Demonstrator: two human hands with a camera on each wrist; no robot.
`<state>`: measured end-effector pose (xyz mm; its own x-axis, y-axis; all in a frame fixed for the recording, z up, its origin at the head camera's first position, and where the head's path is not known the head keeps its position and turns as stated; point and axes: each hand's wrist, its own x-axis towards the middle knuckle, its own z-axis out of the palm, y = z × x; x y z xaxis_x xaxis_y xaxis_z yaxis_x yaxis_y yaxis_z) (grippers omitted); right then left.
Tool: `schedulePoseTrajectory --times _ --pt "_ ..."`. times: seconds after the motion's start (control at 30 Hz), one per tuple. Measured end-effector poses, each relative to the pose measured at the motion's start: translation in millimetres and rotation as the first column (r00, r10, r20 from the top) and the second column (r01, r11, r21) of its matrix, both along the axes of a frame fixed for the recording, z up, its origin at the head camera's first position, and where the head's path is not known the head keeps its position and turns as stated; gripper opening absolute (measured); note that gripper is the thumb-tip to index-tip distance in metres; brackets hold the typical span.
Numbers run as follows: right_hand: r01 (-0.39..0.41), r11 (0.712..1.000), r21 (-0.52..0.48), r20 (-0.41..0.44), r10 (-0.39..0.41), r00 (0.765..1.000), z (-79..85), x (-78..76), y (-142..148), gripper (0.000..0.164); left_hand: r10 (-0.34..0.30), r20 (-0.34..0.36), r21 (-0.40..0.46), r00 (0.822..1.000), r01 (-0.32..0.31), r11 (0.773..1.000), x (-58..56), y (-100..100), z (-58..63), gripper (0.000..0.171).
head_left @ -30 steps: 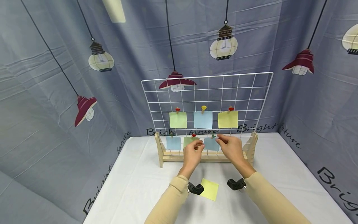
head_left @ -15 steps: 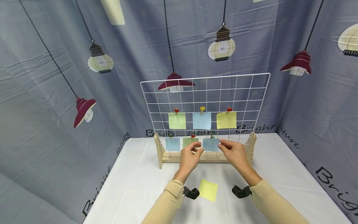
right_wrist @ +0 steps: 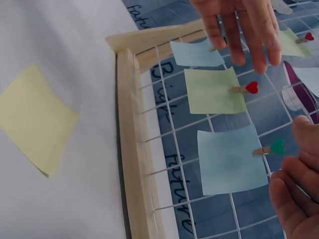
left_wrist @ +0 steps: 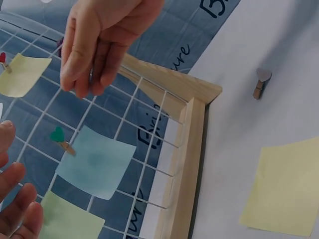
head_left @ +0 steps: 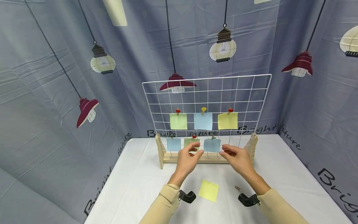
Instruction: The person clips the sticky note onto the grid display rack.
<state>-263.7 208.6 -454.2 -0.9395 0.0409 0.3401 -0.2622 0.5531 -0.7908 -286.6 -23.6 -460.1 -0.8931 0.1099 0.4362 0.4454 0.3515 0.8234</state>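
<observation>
A blue sticky note (head_left: 212,145) hangs low on the white wire grid (head_left: 207,90), pinned by a green heart clothespin (right_wrist: 271,148). My left hand (head_left: 188,158) is left of it, overlapping the green note (right_wrist: 216,92) in the head view. To the right is my right hand (head_left: 239,158), its fingertips apart from the blue note's edge. Both hands have loosely bent fingers and hold nothing. Another blue note (head_left: 173,144) hangs at the lower left. Above are a light green note (head_left: 178,121), a blue note (head_left: 203,121) and a yellow note (head_left: 227,120), each clipped.
On the white table (head_left: 134,186), a loose yellow note (head_left: 208,190) lies in front of the grid's wooden stand (head_left: 213,159). A loose heart clothespin (left_wrist: 260,83) lies to its right. Grey-blue curtains printed with lamps surround the table.
Both hands have drawn back from the lower right blue note and spread apart, the right one letting go of its edge. The loose clothespin has come into sight beside the right wrist.
</observation>
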Motion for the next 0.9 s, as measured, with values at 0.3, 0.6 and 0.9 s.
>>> schedulePoseTrajectory --times 0.3,0.6,0.9 --pt "0.006 0.999 0.045 -0.029 -0.005 1.000 -2.3 19.0 14 0.042 -0.008 0.018 -0.005 1.000 0.008 1.000 11.8 -6 3.2 0.032" --pt "0.056 0.993 0.102 -0.069 -0.049 0.996 -7.6 35.2 28 0.040 -0.033 0.037 0.006 0.999 0.032 0.999 24.4 -17 -2.4 0.034" --pt "0.085 0.990 0.114 -0.084 -0.076 0.994 -18.2 52.4 39 0.040 -0.024 0.024 -0.003 0.999 0.024 1.000 38.7 -26 -7.7 0.033"
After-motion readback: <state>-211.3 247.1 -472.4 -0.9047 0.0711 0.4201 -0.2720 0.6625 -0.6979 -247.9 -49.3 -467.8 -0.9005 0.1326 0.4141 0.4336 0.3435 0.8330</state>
